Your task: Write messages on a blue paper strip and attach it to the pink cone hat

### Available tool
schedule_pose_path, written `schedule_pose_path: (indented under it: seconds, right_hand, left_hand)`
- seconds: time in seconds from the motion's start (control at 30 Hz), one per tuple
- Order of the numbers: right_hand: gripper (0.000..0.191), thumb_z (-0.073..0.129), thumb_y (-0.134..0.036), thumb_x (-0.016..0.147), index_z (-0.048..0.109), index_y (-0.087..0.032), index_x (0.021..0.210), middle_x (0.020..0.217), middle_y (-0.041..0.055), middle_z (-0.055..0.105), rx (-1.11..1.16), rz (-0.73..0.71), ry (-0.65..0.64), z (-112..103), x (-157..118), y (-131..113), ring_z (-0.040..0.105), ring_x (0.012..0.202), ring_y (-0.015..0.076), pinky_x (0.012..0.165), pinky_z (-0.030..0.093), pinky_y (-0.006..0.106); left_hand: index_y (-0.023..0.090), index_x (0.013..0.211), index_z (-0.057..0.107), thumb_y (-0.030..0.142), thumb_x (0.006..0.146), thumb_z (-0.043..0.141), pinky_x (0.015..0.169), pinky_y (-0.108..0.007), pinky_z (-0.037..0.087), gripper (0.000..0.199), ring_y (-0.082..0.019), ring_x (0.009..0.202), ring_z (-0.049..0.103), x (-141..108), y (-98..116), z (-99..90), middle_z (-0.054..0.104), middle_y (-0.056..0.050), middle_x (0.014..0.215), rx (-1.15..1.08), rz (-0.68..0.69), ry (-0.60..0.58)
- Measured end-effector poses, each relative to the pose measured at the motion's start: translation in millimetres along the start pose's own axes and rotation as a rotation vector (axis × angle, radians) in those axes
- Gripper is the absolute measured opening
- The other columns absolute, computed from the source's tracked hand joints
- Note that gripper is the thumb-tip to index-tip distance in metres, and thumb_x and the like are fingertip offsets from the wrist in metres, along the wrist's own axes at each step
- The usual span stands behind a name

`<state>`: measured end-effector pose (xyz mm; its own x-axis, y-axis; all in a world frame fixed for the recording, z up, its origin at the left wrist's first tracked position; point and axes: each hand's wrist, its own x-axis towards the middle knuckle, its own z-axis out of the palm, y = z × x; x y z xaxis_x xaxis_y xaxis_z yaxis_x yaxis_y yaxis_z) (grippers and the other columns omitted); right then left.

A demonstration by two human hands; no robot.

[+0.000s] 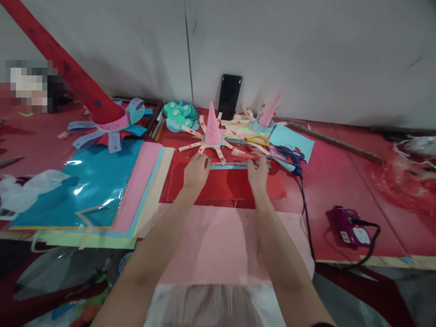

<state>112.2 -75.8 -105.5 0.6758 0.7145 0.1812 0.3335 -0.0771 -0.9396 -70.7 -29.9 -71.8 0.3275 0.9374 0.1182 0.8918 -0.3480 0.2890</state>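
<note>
A narrow light blue strip [228, 166] with red lettering lies across a red paper sheet [221, 186]. At its left end, my left hand [197, 172] has its fingers curled down and closed on it. Toward the other end my right hand [258, 172] also grips the strip, fingers bent; the fingertips are partly hidden. Just beyond the hands stands a pink paper cone [213, 127] with printed paper strips fanning out around its base. Yellow-handled scissors [257, 140] lie behind my right hand.
A glue gun [293, 156] is cabled to a purple power socket [352, 229]. A phone [230, 96] leans on the wall. Coloured sheets [91, 181] are stacked left, near a tall red cone [78, 75]. A stick [337, 141] lies at the right. Another person [32, 88] is at far left.
</note>
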Motion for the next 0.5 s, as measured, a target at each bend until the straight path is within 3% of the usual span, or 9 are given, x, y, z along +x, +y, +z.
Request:
schedule_pose_path:
  seconds: [0.17,0.3,0.5]
  right_hand:
    - [0.041,0.049,-0.022,0.072,0.053,-0.019,0.113,0.078,0.0036,0.068,-0.008,-0.058,-0.037,-1,3,0,0.062,0.074,0.0163,0.075,0.047,0.032]
    - [0.045,0.045,-0.018,0.072,0.052,-0.018,0.116,0.066,0.0002,0.068,-0.014,-0.030,-0.016,-3,7,1,0.061,0.068,0.0157,0.076,0.045,0.032]
    - [0.038,0.045,-0.019,0.071,0.056,-0.018,0.108,0.066,-0.0003,0.067,-0.003,0.014,0.004,-7,10,4,0.058,0.065,0.0150,0.073,0.044,0.030]
  left_hand:
    - [0.016,0.100,0.059,0.027,0.091,0.042,0.088,-0.033,0.042,0.023,-0.022,0.099,0.054,2,-4,8.4,0.059,-0.009,0.104,-0.039,0.085,0.081]
    - [0.016,0.101,0.062,0.029,0.087,0.050,0.089,-0.034,0.041,0.023,-0.022,0.098,0.053,0,-10,13.8,0.058,-0.008,0.103,-0.073,0.152,0.047]
    - [0.017,0.104,0.063,0.026,0.080,0.060,0.090,-0.037,0.040,0.026,-0.025,0.101,0.051,4,-14,20.3,0.057,-0.009,0.105,-0.133,0.152,0.014]
